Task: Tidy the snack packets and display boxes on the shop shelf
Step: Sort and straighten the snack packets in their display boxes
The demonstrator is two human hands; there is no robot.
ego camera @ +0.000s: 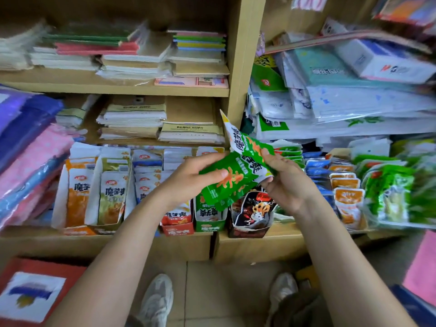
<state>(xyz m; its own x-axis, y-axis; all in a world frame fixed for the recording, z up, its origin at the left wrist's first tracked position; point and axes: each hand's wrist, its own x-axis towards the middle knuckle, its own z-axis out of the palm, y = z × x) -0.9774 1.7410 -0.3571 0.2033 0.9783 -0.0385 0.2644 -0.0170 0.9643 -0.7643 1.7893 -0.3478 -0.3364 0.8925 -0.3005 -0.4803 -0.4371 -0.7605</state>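
Head view: a shop shelf seen from above over both arms, with snack packets standing in open display boxes.
Left boxes: an orange box and an olive box stand upright side by side, each with packets in rows.
Left hand: the fingers curl behind a bunch of green packets and the thumb presses on its front, so the grip is firm.
Green packets: the bunch is in the air between both hands and is not yet in any box. One packet sticks up at a tilt above the rest.
Right hand: the thumb and fingers pinch the right side of the bunch, with the palm turned up.
Green box: it sits just below the bunch, between a red box and a black box, and is probably where the bunch belongs.
Right piles: loose packets lie heaped and blurred.
Risk: the bunch is fanned and slippery, so a packet could slide out and fall to the floor.
Risk: pushing the bunch down askew could crumple packets or tip the light green box forward off the shelf.
Risk: the tilted packet could catch on the black box and end up in the wrong box.
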